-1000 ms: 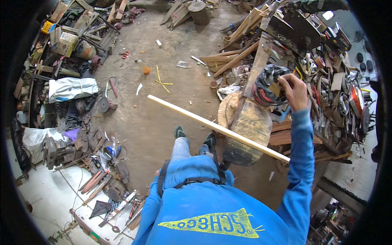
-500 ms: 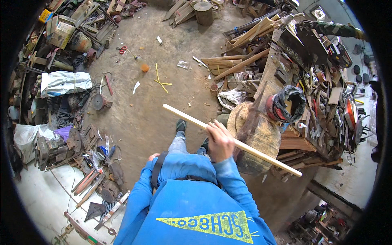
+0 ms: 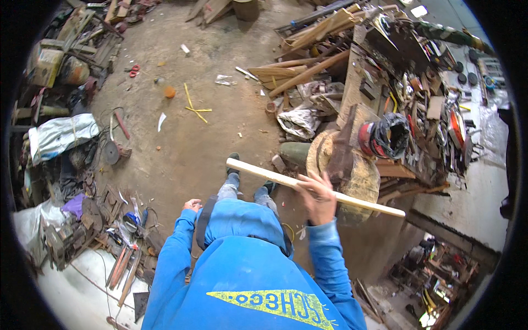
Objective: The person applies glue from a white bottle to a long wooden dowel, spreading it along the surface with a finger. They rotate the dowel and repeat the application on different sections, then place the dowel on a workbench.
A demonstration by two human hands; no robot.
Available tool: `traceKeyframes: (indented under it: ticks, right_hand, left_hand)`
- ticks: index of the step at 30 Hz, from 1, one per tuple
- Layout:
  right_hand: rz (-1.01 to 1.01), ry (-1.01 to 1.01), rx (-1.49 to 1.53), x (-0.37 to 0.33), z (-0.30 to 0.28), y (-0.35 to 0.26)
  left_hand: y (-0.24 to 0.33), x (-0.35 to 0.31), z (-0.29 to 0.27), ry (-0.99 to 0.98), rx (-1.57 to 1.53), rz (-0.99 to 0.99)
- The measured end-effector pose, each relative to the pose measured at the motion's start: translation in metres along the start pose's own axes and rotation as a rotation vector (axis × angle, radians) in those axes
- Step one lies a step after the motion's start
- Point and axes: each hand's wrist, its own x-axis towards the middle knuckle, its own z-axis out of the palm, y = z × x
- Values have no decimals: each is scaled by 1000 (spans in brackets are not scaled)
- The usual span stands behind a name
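Now it's swung flatter across the view, over the rounded wooden block [image 3: 367, 175] — the long pale wooden stick [image 3: 269, 175], running from ahead of the feet out to the right, nearer the body at that end. The right hand [image 3: 319, 201] is nearest, fingers bent across its middle — full grip or not, I can't tell — while the left hand [image 3: 192, 205] hangs loose-fingered by the hip, well apart.

Pale wooden stick, long, slanting across the person's front [image 3: 264, 172]; right hand [image 3: 318, 198], laid across it; left hand [image 3: 193, 205], beside the left thigh, apart from the stick; red tub with black liner [image 3: 374, 140], on the right; red-handled scissors [image 3: 134, 71], yellow strips [image 3: 192, 104], crossed, both on the floor [image 3: 187, 146]
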Motion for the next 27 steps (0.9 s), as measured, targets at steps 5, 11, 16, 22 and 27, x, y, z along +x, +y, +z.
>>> traceKeyframes:
  ticks: [5,11,16,22,27]
  right_hand:
    - [222,21,-71,-36,-77,61]
    - [-24,19,-111,-19,-37,37]
    - [-292,110,-295,-3,39,-16]
    - [-301,113,-157,14,89,-51]
    - [-246,50,-52,32,117,-77]
  left_hand:
    - [11,20,-2,-12,42,26]
    - [23,35,10,-50,-107,-73]
    - [25,33,15,-43,-157,-41]
    - [4,25,20,-12,-272,-155]
    - [-19,13,25,29,-159,-109]
